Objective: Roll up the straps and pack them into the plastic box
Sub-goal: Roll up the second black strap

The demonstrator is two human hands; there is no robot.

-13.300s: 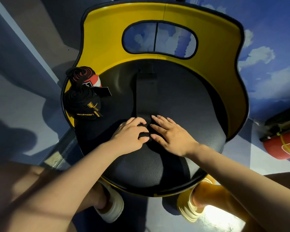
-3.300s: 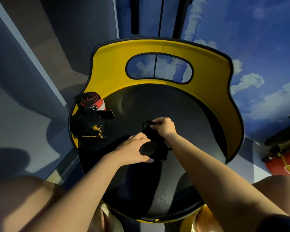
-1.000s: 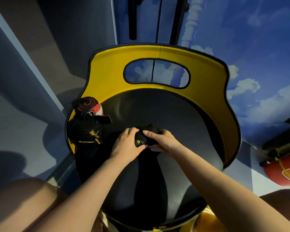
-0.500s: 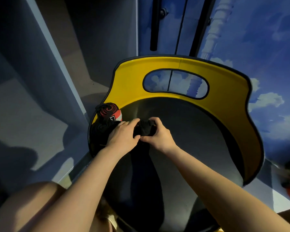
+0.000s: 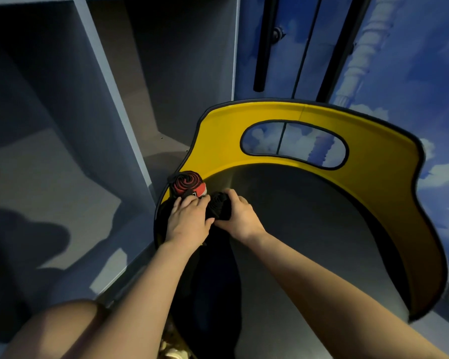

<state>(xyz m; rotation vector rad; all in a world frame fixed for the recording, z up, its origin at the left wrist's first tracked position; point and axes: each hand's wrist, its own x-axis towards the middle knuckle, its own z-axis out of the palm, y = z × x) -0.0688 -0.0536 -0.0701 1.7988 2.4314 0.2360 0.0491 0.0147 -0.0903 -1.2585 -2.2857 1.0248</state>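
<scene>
Under left hand (image 5: 189,221), hidden strap roll (image 5: 166,218)

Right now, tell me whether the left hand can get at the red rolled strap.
Probably yes: the left hand lies just below the red rolled strap, fingertips almost at it, with nothing between them.

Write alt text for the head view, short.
Two bare hands hold a rolled black strap on a round black chair seat, the right hand gripping it and the left hand against its side. A red and black rolled strap stands beside them at the seat's edge, below the yellow backrest.
</scene>
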